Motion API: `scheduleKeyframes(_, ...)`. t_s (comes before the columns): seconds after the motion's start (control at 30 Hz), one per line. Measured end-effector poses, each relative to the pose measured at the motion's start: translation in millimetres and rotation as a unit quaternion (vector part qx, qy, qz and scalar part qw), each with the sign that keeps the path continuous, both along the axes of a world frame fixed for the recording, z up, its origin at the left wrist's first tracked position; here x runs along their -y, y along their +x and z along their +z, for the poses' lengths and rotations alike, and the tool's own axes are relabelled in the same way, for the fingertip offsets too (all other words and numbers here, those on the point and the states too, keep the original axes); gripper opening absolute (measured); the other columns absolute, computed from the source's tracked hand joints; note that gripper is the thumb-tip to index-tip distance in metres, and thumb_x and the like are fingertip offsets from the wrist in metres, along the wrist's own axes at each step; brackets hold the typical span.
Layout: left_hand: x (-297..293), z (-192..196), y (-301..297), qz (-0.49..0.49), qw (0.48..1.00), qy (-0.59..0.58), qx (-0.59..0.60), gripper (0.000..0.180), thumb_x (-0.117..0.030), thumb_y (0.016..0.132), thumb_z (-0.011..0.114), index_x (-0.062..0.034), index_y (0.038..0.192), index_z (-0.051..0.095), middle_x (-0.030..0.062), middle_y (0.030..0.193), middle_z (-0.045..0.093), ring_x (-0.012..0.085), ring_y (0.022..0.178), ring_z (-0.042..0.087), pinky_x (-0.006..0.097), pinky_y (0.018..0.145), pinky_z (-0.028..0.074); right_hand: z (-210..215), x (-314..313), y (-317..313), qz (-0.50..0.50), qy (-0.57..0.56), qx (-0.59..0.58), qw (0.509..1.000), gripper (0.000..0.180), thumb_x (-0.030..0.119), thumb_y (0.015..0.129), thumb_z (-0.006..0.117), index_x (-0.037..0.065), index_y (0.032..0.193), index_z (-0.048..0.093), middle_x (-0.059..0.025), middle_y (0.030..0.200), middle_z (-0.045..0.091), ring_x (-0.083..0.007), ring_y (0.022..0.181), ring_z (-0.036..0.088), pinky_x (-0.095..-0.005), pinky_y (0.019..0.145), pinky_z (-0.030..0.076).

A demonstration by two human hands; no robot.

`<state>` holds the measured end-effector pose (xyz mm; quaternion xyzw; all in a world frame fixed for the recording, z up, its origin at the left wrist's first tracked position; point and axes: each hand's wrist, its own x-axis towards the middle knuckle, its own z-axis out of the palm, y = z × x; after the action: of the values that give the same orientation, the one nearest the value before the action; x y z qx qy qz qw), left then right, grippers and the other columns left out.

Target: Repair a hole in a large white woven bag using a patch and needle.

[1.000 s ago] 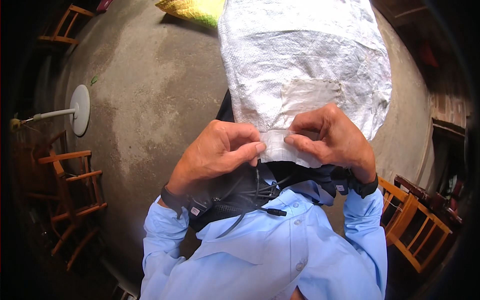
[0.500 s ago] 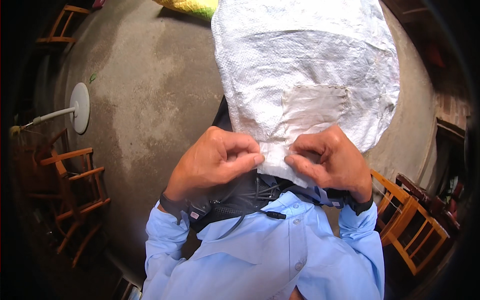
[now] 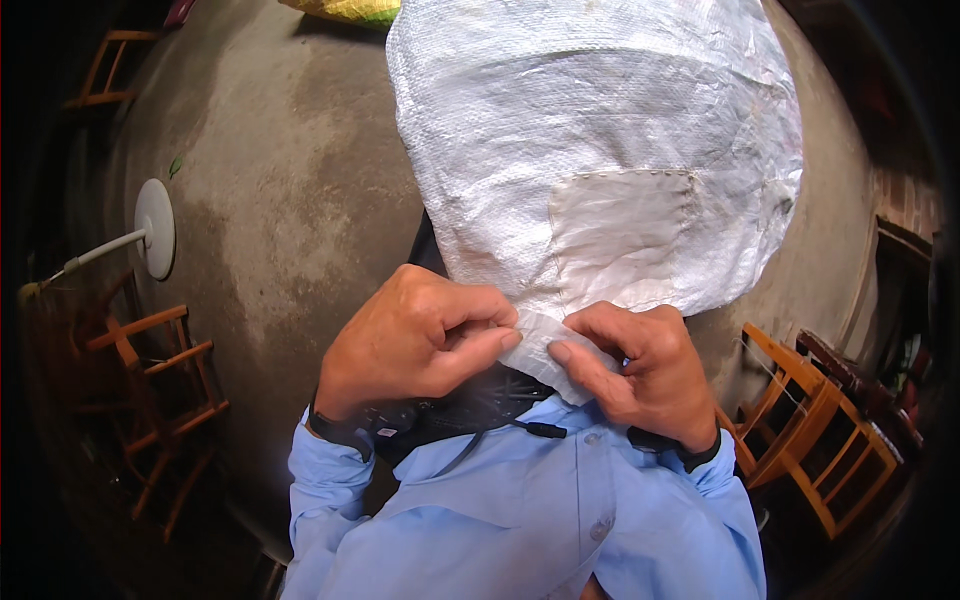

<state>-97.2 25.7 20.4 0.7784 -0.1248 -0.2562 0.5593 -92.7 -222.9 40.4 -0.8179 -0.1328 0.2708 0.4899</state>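
Both hands pinch the near edge of a white woven sack (image 3: 600,150): the left hand (image 3: 415,345) and right hand (image 3: 640,370) have fingers closed tight on it, just beside each other. The sack spreads far over a concrete floor (image 3: 270,220), wooden chairs (image 3: 150,400) at left.

1. One white woven sack (image 3: 590,150) with one sewn patch (image 3: 620,235)
2. Two hands: left hand (image 3: 420,345), right hand (image 3: 640,370)
3. Three wooden chairs: (image 3: 150,370), (image 3: 810,430), (image 3: 105,65)
4. One white round-based stand (image 3: 150,230)

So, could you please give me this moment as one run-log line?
left hand: pinching sack edge | right hand: pinching sack edge | white woven sack: held up, patch facing camera | concrete floor below
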Motion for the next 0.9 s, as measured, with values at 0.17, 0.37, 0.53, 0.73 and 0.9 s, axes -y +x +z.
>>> scheduleKeyframes(0.17, 0.0, 2.0, 3.5, 0.017, 0.999, 0.021, 0.043, 0.004, -0.004, 0.087, 0.073, -0.0007, 0.087, 0.072, 0.0086, 0.065, 0.067, 0.0141, 0.052, 0.062, 0.029, 0.051, 0.045, -6.6, -9.5, -10.0, -0.054, 0.022, 0.028, 0.998, 0.009, 0.007, 0.089, 0.073, 0.001, 0.085, 0.067, -0.0146, 0.055, 0.058, -0.0273, 0.045, 0.060, -0.0359, 0.046, 0.044)
scheduleKeyframes(0.37, 2.2, 11.1, 15.7, 0.029, 0.997, 0.062, 0.041, 0.005, -0.003, 0.090, 0.071, 0.0017, 0.090, 0.072, 0.0065, 0.062, 0.063, 0.0097, 0.054, 0.058, 0.027, 0.052, 0.044, -5.7, -13.5, -16.0, -0.078, 0.027, 0.007, 0.997, 0.007, 0.006, 0.090, 0.072, 0.001, 0.088, 0.069, -0.0123, 0.056, 0.060, -0.0202, 0.046, 0.061, -0.0327, 0.046, 0.044)
scheduleKeyframes(0.53, 6.3, 10.0, 12.1, 0.144, 0.990, 0.003, -0.009, 0.015, -0.010, 0.097, 0.068, 0.0028, 0.091, 0.073, 0.0012, 0.062, 0.061, 0.0060, 0.054, 0.054, 0.024, 0.050, 0.040, -2.9, -6.1, -20.3, -0.149, 0.056, -0.023, 0.987, 0.009, 0.004, 0.092, 0.072, -0.003, 0.097, 0.071, -0.0026, 0.065, 0.064, -0.0023, 0.060, 0.056, -0.0223, 0.052, 0.043)
scheduleKeyframes(0.73, -7.8, 12.8, 0.2, 0.118, 0.984, -0.017, -0.130, 0.019, -0.013, 0.100, 0.067, 0.0035, 0.098, 0.074, -0.0006, 0.062, 0.061, 0.0050, 0.052, 0.054, 0.023, 0.048, 0.040, 5.4, -6.0, -20.8, -0.236, 0.096, -0.104, 0.961, 0.015, 0.005, 0.096, 0.069, -0.007, 0.105, 0.069, -0.0037, 0.084, 0.070, -0.0038, 0.075, 0.060, -0.0193, 0.066, 0.047)
scheduleKeyframes(0.9, -3.0, 3.8, -6.5, 0.022, 0.991, -0.052, -0.121, 0.016, -0.011, 0.099, 0.065, 0.0021, 0.102, 0.074, 0.0019, 0.062, 0.065, 0.0061, 0.051, 0.058, 0.023, 0.048, 0.043, -4.5, -11.0, -21.8, -0.279, 0.144, -0.098, 0.944, 0.017, 0.005, 0.098, 0.068, -0.007, 0.110, 0.067, -0.0046, 0.087, 0.070, -0.0035, 0.077, 0.059, -0.0187, 0.066, 0.047)
